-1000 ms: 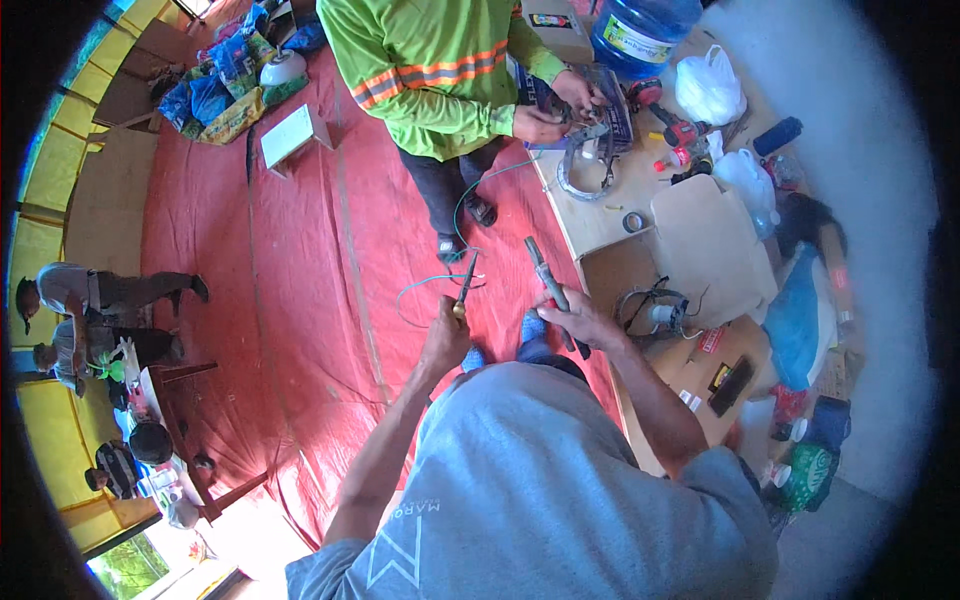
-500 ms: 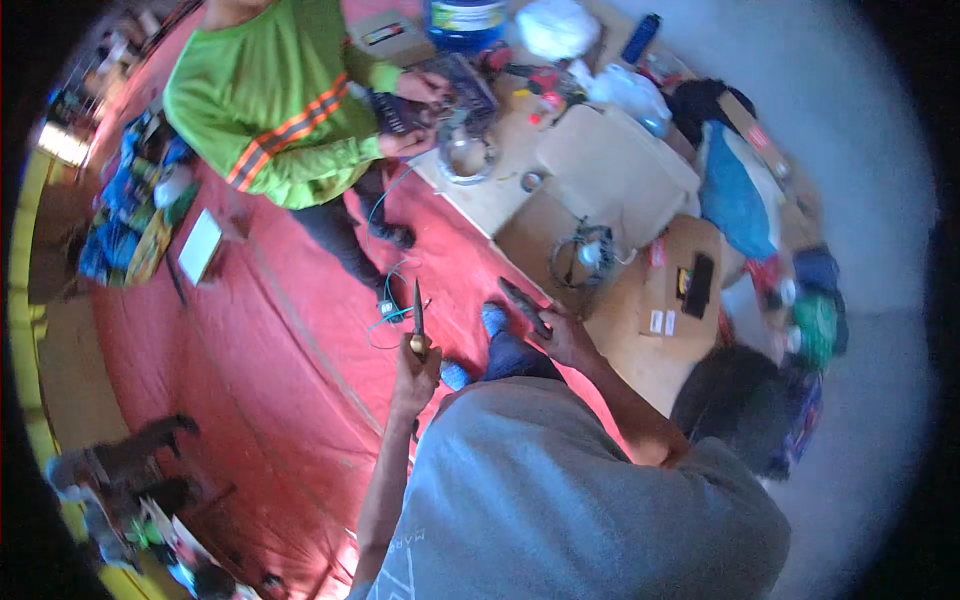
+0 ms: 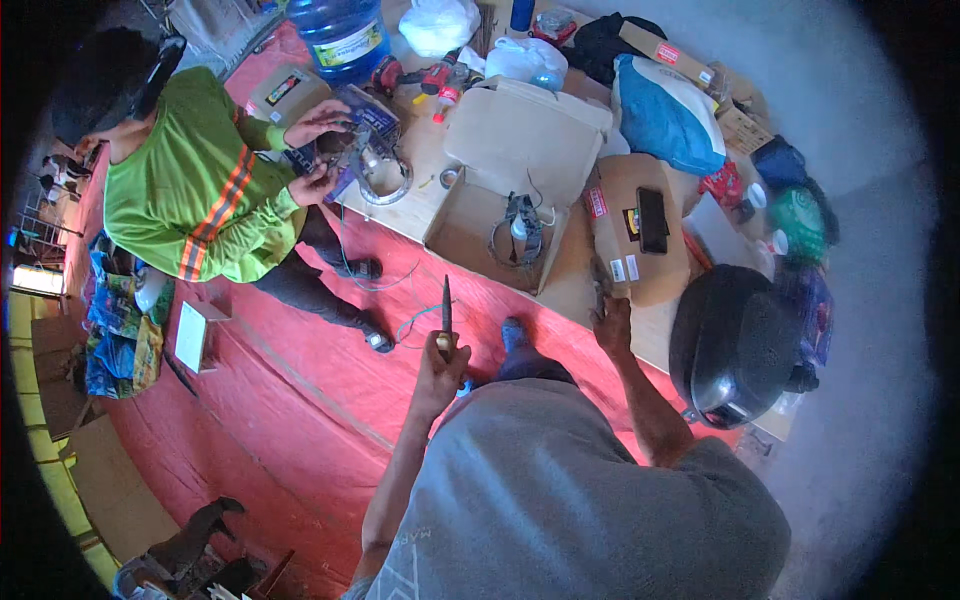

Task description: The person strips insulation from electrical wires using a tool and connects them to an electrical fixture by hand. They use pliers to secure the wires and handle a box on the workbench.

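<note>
My left hand (image 3: 437, 372) is closed round the pale handle of a knife (image 3: 447, 308), whose dark, narrow blade points up and away from me over the red floor covering. At the near edge of the table (image 3: 570, 305), my right hand (image 3: 613, 328) is closed on a dark, elongated object (image 3: 599, 288) that I cannot identify. Just beyond that hand lies a flat cardboard box (image 3: 640, 280) with a black phone (image 3: 652, 220) on top. An open cardboard box (image 3: 470, 225) to its left holds a dark strap-like device (image 3: 517, 232) with a cable.
A person in a green long-sleeved top (image 3: 205, 170) stands at the far left, hands on a ring-shaped headset (image 3: 382, 180). A large black case (image 3: 735, 345) sits to my right. Farther back are a blue water jug (image 3: 345, 45), a red drill (image 3: 440, 75) and plastic bags (image 3: 440, 25).
The view has swung rightward. My right hand has moved with its dark object to the right, from over the floor to the table edge. My left hand still holds the knife upright.
</note>
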A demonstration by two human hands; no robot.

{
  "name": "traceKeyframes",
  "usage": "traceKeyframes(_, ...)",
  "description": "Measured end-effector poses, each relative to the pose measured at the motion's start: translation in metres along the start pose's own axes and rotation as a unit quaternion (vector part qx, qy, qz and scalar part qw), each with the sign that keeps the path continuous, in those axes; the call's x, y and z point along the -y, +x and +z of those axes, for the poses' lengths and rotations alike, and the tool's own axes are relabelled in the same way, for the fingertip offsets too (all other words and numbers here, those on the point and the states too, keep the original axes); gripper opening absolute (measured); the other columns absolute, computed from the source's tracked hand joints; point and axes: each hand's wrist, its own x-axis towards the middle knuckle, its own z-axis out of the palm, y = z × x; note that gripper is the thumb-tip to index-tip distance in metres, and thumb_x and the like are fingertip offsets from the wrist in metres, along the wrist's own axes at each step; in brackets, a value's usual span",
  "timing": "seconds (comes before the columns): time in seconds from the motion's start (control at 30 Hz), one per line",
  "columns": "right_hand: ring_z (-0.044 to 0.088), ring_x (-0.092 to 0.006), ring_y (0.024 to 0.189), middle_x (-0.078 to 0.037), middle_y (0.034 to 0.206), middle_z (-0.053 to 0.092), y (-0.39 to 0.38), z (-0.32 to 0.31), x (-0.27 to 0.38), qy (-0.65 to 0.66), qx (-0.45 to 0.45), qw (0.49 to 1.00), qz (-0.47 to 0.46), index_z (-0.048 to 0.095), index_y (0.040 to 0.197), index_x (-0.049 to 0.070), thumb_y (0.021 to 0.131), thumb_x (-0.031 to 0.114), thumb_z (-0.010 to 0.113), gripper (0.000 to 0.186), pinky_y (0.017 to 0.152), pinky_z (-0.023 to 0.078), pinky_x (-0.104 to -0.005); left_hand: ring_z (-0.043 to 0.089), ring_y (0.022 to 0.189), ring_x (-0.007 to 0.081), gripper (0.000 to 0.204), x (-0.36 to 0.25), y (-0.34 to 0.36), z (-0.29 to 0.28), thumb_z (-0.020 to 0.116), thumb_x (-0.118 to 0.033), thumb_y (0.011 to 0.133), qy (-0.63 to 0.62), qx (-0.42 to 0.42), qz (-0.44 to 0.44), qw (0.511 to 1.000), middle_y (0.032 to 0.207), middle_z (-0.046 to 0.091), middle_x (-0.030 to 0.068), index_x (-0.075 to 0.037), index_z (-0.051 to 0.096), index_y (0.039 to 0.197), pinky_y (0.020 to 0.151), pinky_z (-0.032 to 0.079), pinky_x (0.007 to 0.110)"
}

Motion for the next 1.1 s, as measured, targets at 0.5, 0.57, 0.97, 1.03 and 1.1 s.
traceKeyframes(0.5, 0.069, -0.0169, 0.086, -0.012, 0.103, 0.07, 0.112, -0.064, 0.176, 0.576, 0.255, 0.777, -0.003, 0.06, 0.116, 0.001, 0.105, 0.021, 0.066, 0.023, 0.078, 0.059, -0.034, 0.047, 0.07, 0.0077, 0.021, -0.009, 0.057, 0.105, 0.059, -0.004, 0.101, 0.069, 0.003, 0.019, 0.997, 0.085, 0.046, -0.0014, -0.007, 0.041, 0.112, 0.059, 0.042, 0.028)
traceKeyframes(0.57, 0.071, -0.0258, 0.082, -0.018, 0.097, 0.069, 0.123, -0.079, 0.18, 0.456, 0.251, 0.849, -0.091, 0.058, 0.109, 0.0, 0.104, 0.017, 0.064, 0.018, 0.071, 0.056, -0.0397, 0.047, 0.073, 0.0078, 0.023, 0.005, 0.058, 0.101, 0.056, -0.002, 0.099, 0.054, 0.004, 0.009, 0.998, 0.088, 0.046, -0.0014, -0.006, 0.041, 0.117, 0.062, 0.043, 0.027)
traceKeyframes(0.97, 0.067, -0.0461, 0.083, -0.026, 0.087, 0.066, 0.12, -0.037, 0.124, 0.44, 0.216, 0.87, -0.06, 0.056, 0.106, 0.0, 0.106, 0.02, 0.054, 0.02, 0.072, 0.052, -0.0525, 0.062, 0.093, 0.0152, 0.037, -0.034, 0.044, 0.069, 0.057, -0.002, 0.096, -0.02, 0.154, -0.112, 0.982, 0.112, 0.059, 0.0053, -0.006, 0.046, 0.131, 0.085, 0.054, 0.032)
traceKeyframes(1.03, 0.067, -0.0485, 0.085, -0.028, 0.089, 0.066, 0.123, -0.044, 0.115, 0.474, 0.263, 0.84, -0.004, 0.056, 0.107, -0.001, 0.106, 0.021, 0.055, 0.023, 0.074, 0.052, -0.0536, 0.067, 0.088, 0.0173, 0.03, -0.045, 0.047, 0.053, 0.059, -0.008, 0.099, 0.001, 0.138, -0.128, 0.982, 0.109, 0.061, 0.0062, -0.008, 0.048, 0.126, 0.09, 0.058, 0.037)
traceKeyframes(1.1, 0.067, -0.0488, 0.088, -0.028, 0.089, 0.066, 0.12, -0.046, 0.104, 0.462, 0.267, 0.846, -0.013, 0.056, 0.108, 0.0, 0.106, 0.021, 0.055, 0.021, 0.075, 0.052, -0.0527, 0.066, 0.083, 0.0166, 0.027, -0.052, 0.061, 0.035, 0.059, -0.011, 0.1, -0.002, 0.162, -0.083, 0.983, 0.104, 0.061, 0.0053, -0.01, 0.048, 0.125, 0.089, 0.058, 0.037)
